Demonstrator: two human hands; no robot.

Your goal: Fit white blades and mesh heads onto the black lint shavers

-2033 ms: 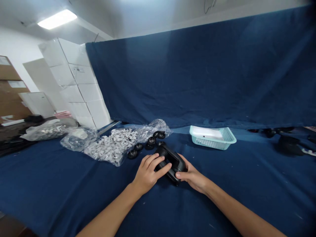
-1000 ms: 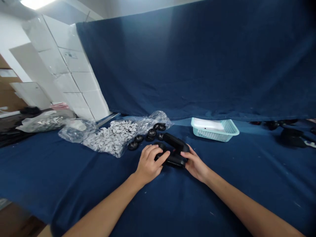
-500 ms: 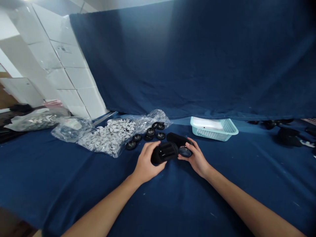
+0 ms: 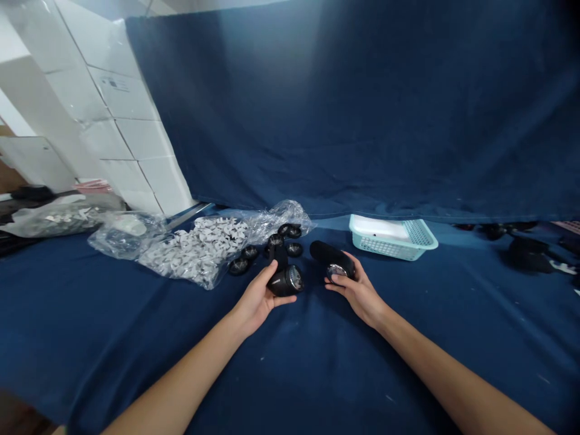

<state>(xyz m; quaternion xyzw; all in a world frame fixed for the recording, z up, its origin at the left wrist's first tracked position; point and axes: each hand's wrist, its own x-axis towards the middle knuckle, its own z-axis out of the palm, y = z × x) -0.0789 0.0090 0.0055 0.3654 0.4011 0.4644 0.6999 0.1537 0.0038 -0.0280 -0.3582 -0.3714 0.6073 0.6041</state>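
Black cylindrical housing (image 4: 286, 281) sits in the left hand (image 4: 255, 301), a second housing (image 4: 330, 256) in the right hand (image 4: 360, 296), hands apart above the blue-clothed bench (image 4: 136, 338); inspecting the round ends seems in hand, calling for turning each to view

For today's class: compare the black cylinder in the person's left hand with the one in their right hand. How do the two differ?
The left-hand cylinder looks shorter from this view than the right-hand cylinder, which stretches away from the fingers. The left one lies cupped in the left hand, its round end facing away from the palm; the right hand holds the right one near its round end. Both are black, with a round, shiny end.
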